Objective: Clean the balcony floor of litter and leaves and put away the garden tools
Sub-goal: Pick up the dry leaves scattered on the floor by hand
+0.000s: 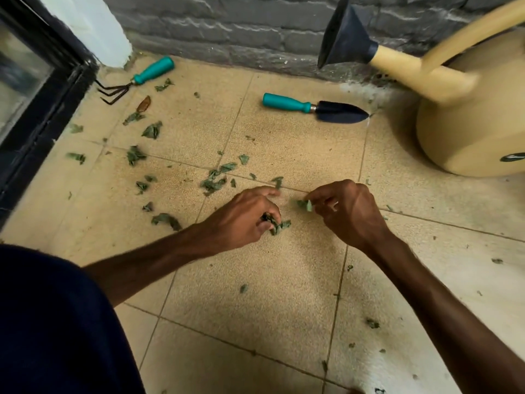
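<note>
Left hand (244, 220) is curled round a small bunch of leaf scraps (279, 226), w/ bits sticking out past the fingers. Right hand (350, 211) pinches one green leaf piece (304, 204) between thumb and fingertips, just above the floor (284, 294). The hands are near each other, not touching. More leaves (213, 183) lie scattered ahead and to the left, plus a few specks close to me.

My read: they're torn, limp and near weightless, so they'd crumple and slip out of a loose fist. I'd pinch each at a lifted edge, or sweep several together first.

Trowel (312, 108) and hand rake (136, 78) lie near the wall (255, 29). Prob. stiff and light; I'd grab them by the teal handles, away from blade and prongs. Watering can (468, 123) sits at right, blurred.
</note>
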